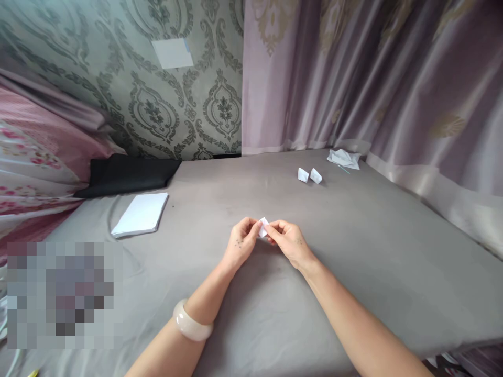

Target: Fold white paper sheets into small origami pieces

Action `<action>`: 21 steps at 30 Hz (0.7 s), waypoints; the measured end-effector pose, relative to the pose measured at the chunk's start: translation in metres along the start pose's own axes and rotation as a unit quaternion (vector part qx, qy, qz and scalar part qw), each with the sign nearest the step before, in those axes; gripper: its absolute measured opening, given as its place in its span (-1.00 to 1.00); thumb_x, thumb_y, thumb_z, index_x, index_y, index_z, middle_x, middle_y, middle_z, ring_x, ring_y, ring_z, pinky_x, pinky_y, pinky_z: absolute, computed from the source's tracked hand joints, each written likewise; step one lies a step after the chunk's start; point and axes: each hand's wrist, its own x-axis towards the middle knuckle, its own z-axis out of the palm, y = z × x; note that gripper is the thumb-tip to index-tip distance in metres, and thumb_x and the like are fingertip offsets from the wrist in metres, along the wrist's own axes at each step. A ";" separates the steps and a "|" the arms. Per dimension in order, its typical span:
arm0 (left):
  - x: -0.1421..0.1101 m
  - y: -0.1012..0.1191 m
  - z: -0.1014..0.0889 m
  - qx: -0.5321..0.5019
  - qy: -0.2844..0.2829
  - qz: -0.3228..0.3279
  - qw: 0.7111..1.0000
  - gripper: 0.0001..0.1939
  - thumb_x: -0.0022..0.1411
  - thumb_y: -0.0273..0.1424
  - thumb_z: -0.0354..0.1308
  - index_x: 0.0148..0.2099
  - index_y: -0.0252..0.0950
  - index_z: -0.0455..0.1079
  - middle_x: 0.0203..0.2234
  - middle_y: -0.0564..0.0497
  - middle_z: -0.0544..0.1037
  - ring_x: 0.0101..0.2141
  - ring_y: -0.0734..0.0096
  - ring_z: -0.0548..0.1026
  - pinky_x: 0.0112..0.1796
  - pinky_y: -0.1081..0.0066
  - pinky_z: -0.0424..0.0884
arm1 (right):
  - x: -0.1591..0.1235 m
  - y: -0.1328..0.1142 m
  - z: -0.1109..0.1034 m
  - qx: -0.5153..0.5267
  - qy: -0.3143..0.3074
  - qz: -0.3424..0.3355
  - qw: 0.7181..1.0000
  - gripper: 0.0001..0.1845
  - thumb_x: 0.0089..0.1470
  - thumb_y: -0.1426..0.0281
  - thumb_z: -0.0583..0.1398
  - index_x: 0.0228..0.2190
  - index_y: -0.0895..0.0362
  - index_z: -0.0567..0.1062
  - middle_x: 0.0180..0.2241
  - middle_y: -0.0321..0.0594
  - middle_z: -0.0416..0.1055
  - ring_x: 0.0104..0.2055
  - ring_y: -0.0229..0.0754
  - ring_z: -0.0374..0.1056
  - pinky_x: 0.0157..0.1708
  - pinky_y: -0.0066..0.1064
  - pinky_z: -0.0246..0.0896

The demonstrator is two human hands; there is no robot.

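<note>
Between my two hands, a small piece of folded white paper (263, 227) is held above the grey cloth surface (220, 199). My left hand (244, 238) pinches its left edge between thumb and fingers. On the other side, my right hand (288, 238) grips the right edge, thumb on the near face. The fingers behind the paper are partly hidden. Two small folded paper shapes, one (303, 175) on the left and one (316, 176) on the right, sit side by side beyond my right hand.
A stack of white paper (142, 213) lies at the left, with a folded black cloth (131, 175) behind it. Crumpled white paper (343, 158) and a thin greenish stick (343, 169) lie at the far right. Curtains (393, 94) border the right side. A blurred-out patch covers the lower left.
</note>
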 end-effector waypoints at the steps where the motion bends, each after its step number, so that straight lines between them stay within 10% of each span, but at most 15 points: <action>1: 0.000 0.000 0.000 -0.013 -0.003 -0.020 1.000 -0.61 0.18 -0.08 0.12 -0.42 -0.34 0.33 -0.62 0.13 0.32 -0.55 0.56 0.25 -0.47 0.52 0.18 | 0.000 -0.001 0.000 -0.004 -0.003 -0.002 1.000 -0.57 -0.17 0.06 0.34 -0.49 0.19 0.50 -0.57 -0.32 0.41 -0.53 -0.35 0.25 -0.47 -0.47 0.16; 13: 0.001 -0.003 0.001 -0.015 -0.021 0.007 1.000 -0.66 0.16 -0.14 0.15 -0.41 -0.35 0.37 -0.61 0.14 0.33 -0.54 0.58 0.23 -0.48 0.54 0.16 | -0.004 -0.004 0.001 0.020 -0.042 0.059 0.997 -0.53 -0.22 0.03 0.35 -0.46 0.20 0.53 -0.53 -0.27 0.45 -0.50 -0.34 0.32 -0.50 -0.50 0.22; 21: -0.001 -0.005 -0.001 -0.117 -0.074 -0.117 0.983 -0.59 0.05 -0.13 0.26 -0.25 -0.40 0.39 -0.57 0.08 0.41 -0.59 0.61 0.27 -0.52 0.54 0.17 | 0.001 -0.002 -0.002 0.004 -0.005 0.067 0.998 -0.58 -0.24 0.08 0.38 -0.51 0.20 0.51 -0.55 -0.27 0.45 -0.57 -0.40 0.24 -0.59 -0.55 0.16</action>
